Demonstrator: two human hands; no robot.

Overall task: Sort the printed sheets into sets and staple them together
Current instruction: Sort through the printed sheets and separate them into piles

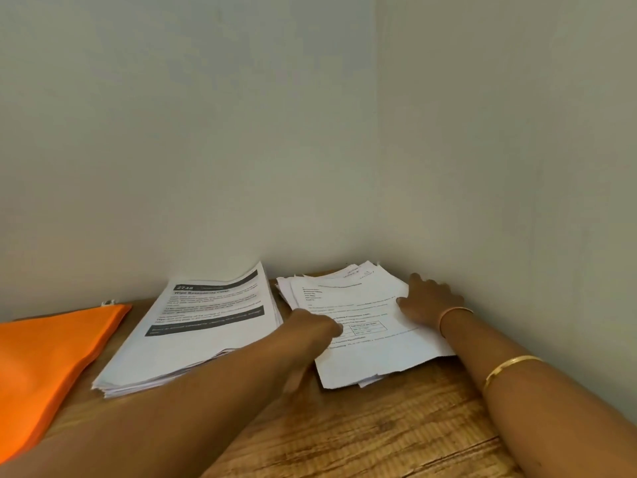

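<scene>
Wooden table; spread right fingers on sheets.

On the table, 3 things lie in a row from 9 o'clock to 3 o'clock: a folder, a tall stack of sheets, and a looser pile of sheets. The looser pile sits in the corner where the back wall meets the side wall, toward 1 o'clock. A strip of table separates folder and tall stack, and only a narrow gap parts the 2 paper heaps. A small object, too small to identify, sits at the folder's 12 o'clock corner, by the back wall. The left hand rests on the looser pile's 8 o'clock edge. The right hand lies on its 3 o'clock edge, beside the side wall. Both forearms reach in from 6 o'clock, the left crossing the tall stack's near corner.
</scene>
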